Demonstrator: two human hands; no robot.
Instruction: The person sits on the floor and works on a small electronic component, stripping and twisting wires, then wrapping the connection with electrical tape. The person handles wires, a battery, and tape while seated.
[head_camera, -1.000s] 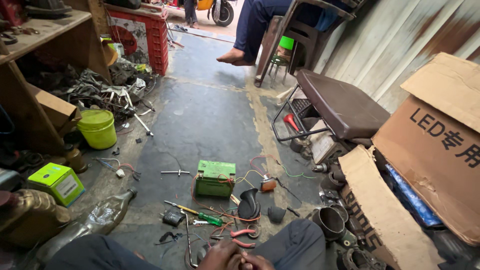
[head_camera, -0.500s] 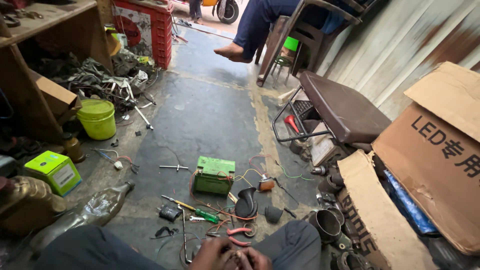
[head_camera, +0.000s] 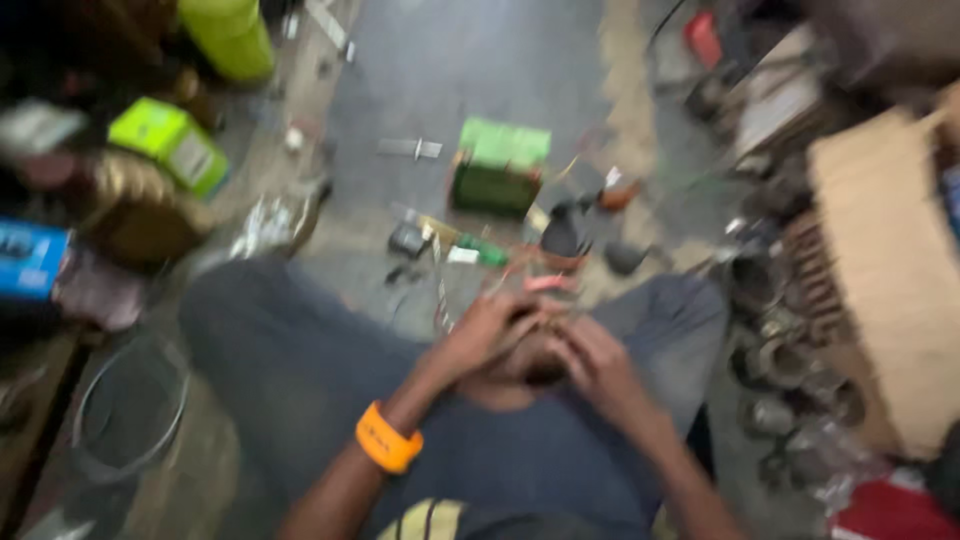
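The view is badly blurred by motion, so fine detail is lost. The person sits on the floor (head_camera: 470, 90) with knees spread, dark trousers filling the lower middle of the view. Both hands meet between the knees: the left hand (head_camera: 485, 335), with an orange wristband (head_camera: 388, 438) on its wrist, and the right hand (head_camera: 600, 365) are pressed close together, fingers curled inward around a small dark object (head_camera: 535, 358) held between them. The blur hides what that object is; each grip looks clenched on it, though how firmly cannot be told. Just beyond the hands, on the floor, lie a red-handled pair of pliers (head_camera: 548, 283), a green-handled screwdriver (head_camera: 478, 250) and a few small dark parts, all near one another. Farther out stands a green rectangular battery (head_camera: 498, 168) with a lighter green top, and a small metal tool (head_camera: 410, 148) lies to its left, apart from it. On the left side sit a bright green box (head_camera: 168, 145), a yellow-green bucket (head_camera: 228, 35) at the top edge, a crumpled clear plastic bottle (head_camera: 268, 222) and a blue box (head_camera: 28, 258). A wire ring (head_camera: 128, 405) lies beside the left knee. On the right, a large brown cardboard sheet (head_camera: 880, 260) leans over a heap of grey metal engine parts (head_camera: 780, 340).
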